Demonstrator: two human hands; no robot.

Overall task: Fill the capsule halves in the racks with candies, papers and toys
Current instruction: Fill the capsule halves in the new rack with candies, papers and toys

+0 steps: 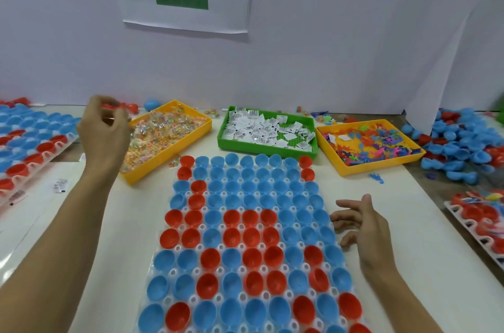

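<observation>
Above the far-left yellow tray [202,129] of crinkly wrapped candies [161,128], the left hand [105,128] is curled, perhaps pinching one. Beside the white rack [283,268] of smooth round capsule halves [231,216], the right hand [362,223] is held loosely open, empty.

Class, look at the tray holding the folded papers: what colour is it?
Green. The paper tray shows best in the head view, between two yellow trays.

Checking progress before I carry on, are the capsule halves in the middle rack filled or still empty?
Empty. The capsule halves in the middle rack show bare red and blue insides, with no candy, paper or toy visible in any.
</observation>
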